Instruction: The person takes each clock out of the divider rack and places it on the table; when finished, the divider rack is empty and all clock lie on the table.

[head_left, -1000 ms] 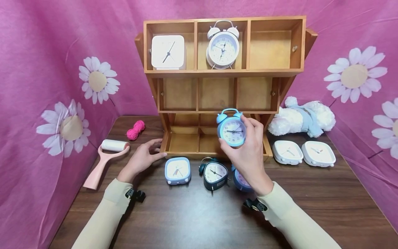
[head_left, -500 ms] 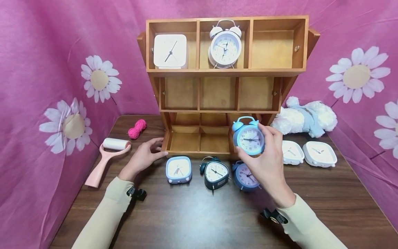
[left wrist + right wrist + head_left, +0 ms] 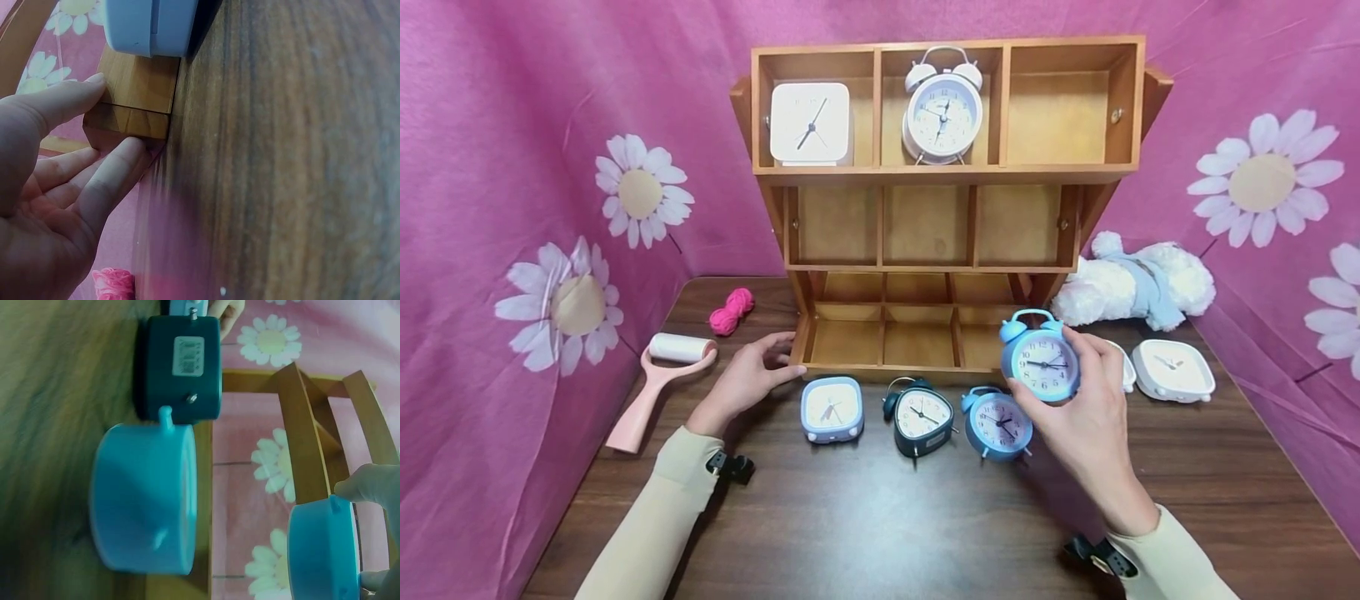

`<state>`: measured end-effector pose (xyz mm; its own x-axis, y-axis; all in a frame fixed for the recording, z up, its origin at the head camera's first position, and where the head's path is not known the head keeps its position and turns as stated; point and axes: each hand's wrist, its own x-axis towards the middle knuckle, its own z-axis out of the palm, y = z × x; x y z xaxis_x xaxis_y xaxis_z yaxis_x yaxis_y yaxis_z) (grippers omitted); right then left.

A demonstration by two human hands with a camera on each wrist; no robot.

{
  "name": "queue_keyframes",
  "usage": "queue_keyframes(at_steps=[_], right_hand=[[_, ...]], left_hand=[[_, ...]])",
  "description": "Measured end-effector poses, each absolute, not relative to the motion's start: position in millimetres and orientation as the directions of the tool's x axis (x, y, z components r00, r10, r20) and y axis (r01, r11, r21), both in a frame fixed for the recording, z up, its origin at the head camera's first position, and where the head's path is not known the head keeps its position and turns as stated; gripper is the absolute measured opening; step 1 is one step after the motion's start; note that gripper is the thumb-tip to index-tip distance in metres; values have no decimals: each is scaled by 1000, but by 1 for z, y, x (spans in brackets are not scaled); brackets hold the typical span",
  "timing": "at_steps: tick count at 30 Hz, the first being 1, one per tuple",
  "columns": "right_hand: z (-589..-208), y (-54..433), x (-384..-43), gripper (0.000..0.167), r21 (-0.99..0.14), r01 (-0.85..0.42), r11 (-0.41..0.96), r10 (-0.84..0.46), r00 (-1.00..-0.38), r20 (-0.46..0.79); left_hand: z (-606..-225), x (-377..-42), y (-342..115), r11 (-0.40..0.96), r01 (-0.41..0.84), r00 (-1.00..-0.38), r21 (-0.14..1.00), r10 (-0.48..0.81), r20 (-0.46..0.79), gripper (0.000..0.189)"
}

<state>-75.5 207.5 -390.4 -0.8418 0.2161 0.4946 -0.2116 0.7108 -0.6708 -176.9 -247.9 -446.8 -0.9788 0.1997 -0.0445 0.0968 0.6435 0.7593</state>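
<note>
My right hand (image 3: 1086, 417) holds a light blue twin-bell alarm clock (image 3: 1043, 365) upright above the table, thumb low on its left side and fingers on its right. Its blue case (image 3: 319, 553) shows in the right wrist view. My left hand (image 3: 748, 379) rests at the lower left corner of the wooden shelf (image 3: 940, 177); its thumb and straight fingers touch the corner block (image 3: 134, 119). Before the shelf stand a square blue clock (image 3: 832, 410), a dark green triangular clock (image 3: 922, 421) and a second blue twin-bell clock (image 3: 997, 423).
On the top tier are a white square clock (image 3: 810, 123) and a white twin-bell clock (image 3: 942, 117). Right of the shelf lie a plush toy (image 3: 1138, 279) and a white clock (image 3: 1172, 369), with another partly hidden. Pink yarn (image 3: 731, 312) and a lint roller (image 3: 658, 387) lie left.
My right hand has carried the blue twin-bell clock right and downward, away from the lower middle compartments, uncovering the second blue clock on the table. My left hand stays at the shelf corner.
</note>
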Motion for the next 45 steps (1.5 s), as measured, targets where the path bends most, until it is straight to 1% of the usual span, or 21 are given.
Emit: queue_keyframes(at_steps=[6, 13, 20, 26, 39, 45], right_hand=[[-400, 224, -68, 95, -662, -163, 731, 231, -855, 465], [-409, 237, -57, 95, -657, -70, 750, 256, -886, 386], [-417, 247, -49, 93, -646, -51, 761, 259, -890, 375], [-424, 255, -43, 90, -638, -7, 770, 269, -903, 334], [-439, 266, -33, 94, -591, 39, 805, 223, -944, 242], [-442, 268, -33, 91, -569, 38, 822, 199, -954, 224]], left_hand=[[-448, -177, -249, 643, 97, -980, 759, 197, -42, 70], [-448, -175, -252, 644, 88, -981, 760, 190, -47, 69], [-447, -174, -252, 655, 84, -980, 751, 189, -55, 71], [-448, -174, -251, 650, 96, -981, 754, 192, -41, 70], [-447, -176, -249, 640, 92, -980, 763, 194, -44, 70], [-447, -177, -247, 640, 93, -980, 763, 194, -44, 70]])
